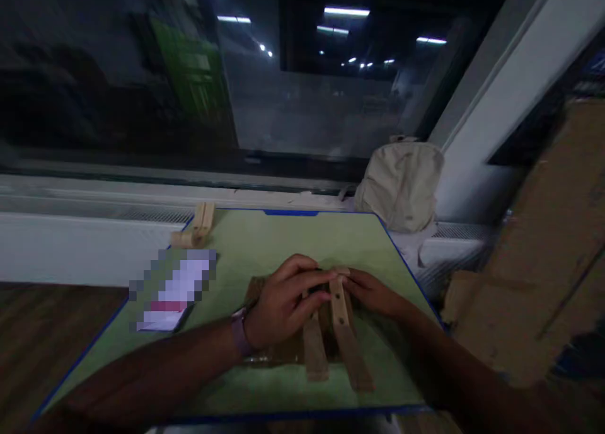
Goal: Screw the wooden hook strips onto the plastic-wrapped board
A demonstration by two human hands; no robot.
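On the table, my left hand [288,298], with a band on its wrist, curls over the top of a pair of angled wooden pieces. Its thumb and fingers close round the upper end of the left wooden piece [316,352]; what lies between them is partly hidden. My right hand [371,290] grips the far end of the right wooden piece [347,339], which has two dark holes in its upper part. Left fingertips touch that far end too. Both pieces point toward me, over a brown flat sheet [278,353] that looks like cardboard.
More wooden pieces [203,223] lie at the green table's [312,239] far left corner. A phone-like device [172,295], its screen blurred out, is on the left. Behind stands a beige backpack [401,182] by the window. Large cardboard [534,251] rises at right.
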